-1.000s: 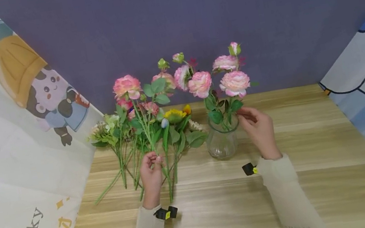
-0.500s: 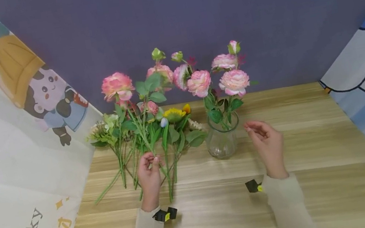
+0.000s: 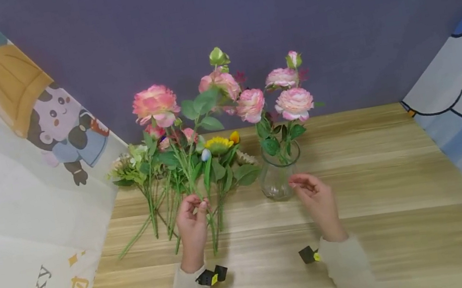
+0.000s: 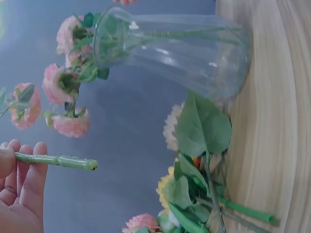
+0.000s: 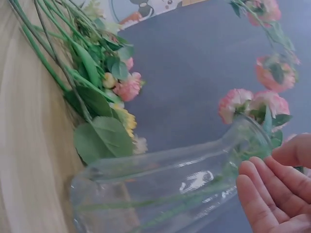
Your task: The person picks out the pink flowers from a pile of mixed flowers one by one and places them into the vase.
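Left hand (image 3: 191,221) pinching a pink rose stem (image 3: 187,171) upright above the loose flower pile (image 3: 159,175), right hand (image 3: 318,200) empty, fingers loosely curled, just beside the glass vase (image 3: 279,176) of roses on the wooden table (image 3: 401,187).

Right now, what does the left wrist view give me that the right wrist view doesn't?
Only the left wrist view shows the left hand gripping a green stem, its cut end free in the air, apart from the vase.

Only the right wrist view shows the right hand, fingers relaxed beside the vase neck, holding nothing; whether it touches the glass is unclear.

Both show the glass vase with pink flowers in it, and the loose flowers lying on the wooden table.
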Demonstrator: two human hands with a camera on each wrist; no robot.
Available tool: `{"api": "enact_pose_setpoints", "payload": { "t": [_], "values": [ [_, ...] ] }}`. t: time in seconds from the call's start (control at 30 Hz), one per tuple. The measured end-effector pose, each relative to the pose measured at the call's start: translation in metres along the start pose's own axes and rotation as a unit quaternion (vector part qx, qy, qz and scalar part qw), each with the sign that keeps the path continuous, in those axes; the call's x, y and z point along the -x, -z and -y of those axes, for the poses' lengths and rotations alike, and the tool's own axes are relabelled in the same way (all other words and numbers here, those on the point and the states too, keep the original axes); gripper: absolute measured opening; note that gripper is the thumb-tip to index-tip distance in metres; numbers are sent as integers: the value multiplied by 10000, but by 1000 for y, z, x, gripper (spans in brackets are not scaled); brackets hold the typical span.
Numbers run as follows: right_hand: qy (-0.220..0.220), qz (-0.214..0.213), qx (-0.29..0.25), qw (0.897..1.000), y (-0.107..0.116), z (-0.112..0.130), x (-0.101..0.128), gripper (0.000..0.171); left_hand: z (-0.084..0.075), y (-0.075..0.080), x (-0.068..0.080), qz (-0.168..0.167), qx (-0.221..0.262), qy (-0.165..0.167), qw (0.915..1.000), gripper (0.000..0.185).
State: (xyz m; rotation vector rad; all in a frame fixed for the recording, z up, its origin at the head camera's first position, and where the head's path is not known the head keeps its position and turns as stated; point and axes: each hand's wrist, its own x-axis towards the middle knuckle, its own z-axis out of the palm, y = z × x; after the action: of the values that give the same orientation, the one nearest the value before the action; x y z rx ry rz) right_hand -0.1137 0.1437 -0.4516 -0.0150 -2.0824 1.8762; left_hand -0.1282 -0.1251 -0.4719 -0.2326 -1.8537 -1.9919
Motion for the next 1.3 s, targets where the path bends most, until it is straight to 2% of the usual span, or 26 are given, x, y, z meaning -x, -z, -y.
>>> {"api": "enact_pose_setpoints", "payload": {
  "t": [0.2,0.3,0.47,0.7,0.83,1.03,1.17,1.3],
  "values": [
    [-61,231,-174,9996,-11,9,8,15,-2,-8,8,258,-20,13,9997,17],
    [-167,312,-249,9991,-15,1,9,14,-3,-13,11,418,6,-126,9990,15],
    [29,471,-385,9981,-23,-8,11,15,-3,-19,16,667,95,-234,9975,13],
    [36,727,-448,9963,-28,-2,13,14,-4,-31,23,1061,118,-451,9933,8],
    [-13,905,-525,9945,-31,3,14,16,-3,-38,30,1225,103,-346,9918,8],
    [72,1076,-1090,9882,-35,5,17,17,-2,-48,38,1517,87,-73,9884,9],
    [100,1247,-1187,9850,-37,8,21,18,1,-55,41,1695,78,-92,9855,9],
    [76,1297,-1226,9839,-37,11,28,20,3,-60,43,1888,115,-251,9816,6]
  ]
}}
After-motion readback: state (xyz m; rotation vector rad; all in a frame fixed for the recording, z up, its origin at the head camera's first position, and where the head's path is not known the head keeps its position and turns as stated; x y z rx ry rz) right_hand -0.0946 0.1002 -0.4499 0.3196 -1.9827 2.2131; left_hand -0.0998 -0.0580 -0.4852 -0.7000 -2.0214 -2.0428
